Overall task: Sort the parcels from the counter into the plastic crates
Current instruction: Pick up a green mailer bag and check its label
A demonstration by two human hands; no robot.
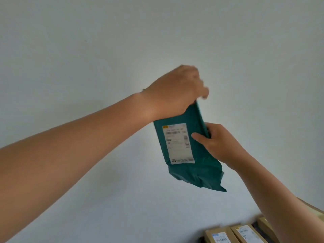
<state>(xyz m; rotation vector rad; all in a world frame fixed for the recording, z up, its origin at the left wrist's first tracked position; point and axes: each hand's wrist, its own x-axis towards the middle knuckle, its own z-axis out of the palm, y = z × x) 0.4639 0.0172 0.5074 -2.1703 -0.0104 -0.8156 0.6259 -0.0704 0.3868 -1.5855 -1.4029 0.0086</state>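
A teal plastic mailer parcel (196,155) with a white shipping label facing me hangs upright in the air in front of a plain pale wall. My left hand (175,90) grips its top edge from above, fingers curled over it. My right hand (213,141) holds its right side, thumb pressed on the front next to the label and fingers wrapped behind. The lower end of the mailer is crumpled and hangs free. No crate is in view.
Several brown cardboard parcels (245,233) with white labels lie at the bottom right edge, partly behind my right forearm. A plain pale wall (105,41) fills the remaining view.
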